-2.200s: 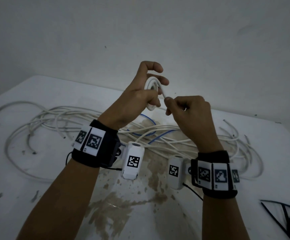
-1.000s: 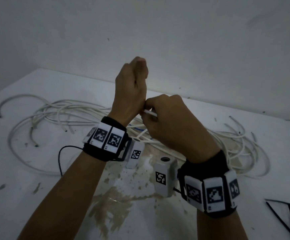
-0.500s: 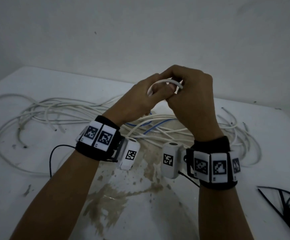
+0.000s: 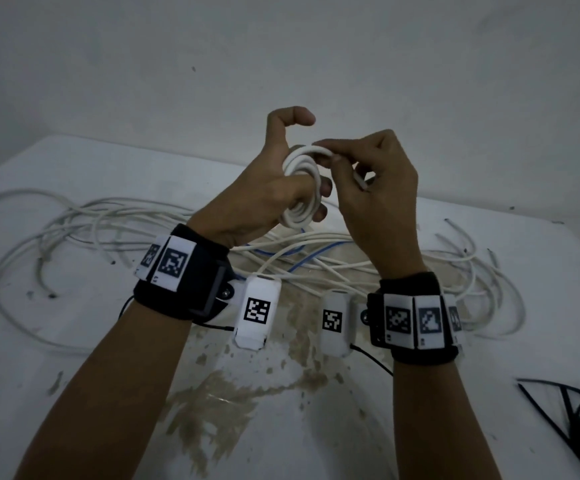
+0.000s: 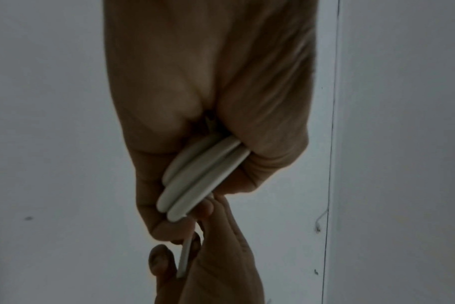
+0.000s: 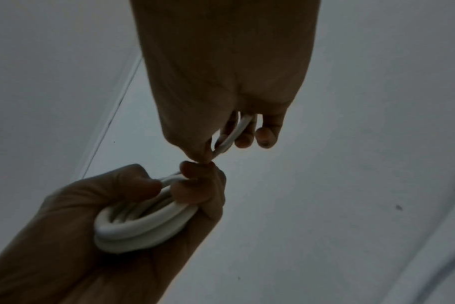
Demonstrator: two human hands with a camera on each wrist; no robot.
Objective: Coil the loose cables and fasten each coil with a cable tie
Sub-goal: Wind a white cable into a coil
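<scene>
Left hand, head view: I see my left hand (image 4: 264, 199) raised above the table (image 4: 73, 358), fingers curled through a small white cable coil (image 4: 300, 188), thumb lifted clear.
Right hand, head view: my right hand (image 4: 378, 202) pinches the coil's top loop between thumb and forefinger; the cable's free end (image 4: 361, 181) shows under its curled fingers.
Table, head view: loose white cables (image 4: 108, 230) sprawl beneath my wrists, one blue cable (image 4: 312, 252) among them; black cable ties (image 4: 579, 417) lie at the right edge.
Left wrist view: three turns of the coil (image 5: 200, 179) sit clamped against my palm; the right hand's fingers (image 5: 221, 253) hold the cable's end (image 5: 183, 259) just below.
Right wrist view: my right hand's fingers (image 6: 243, 133) curl round a cable strand (image 6: 234, 133); my left hand (image 6: 96, 226) grips the coil (image 6: 143, 230) beneath.
</scene>
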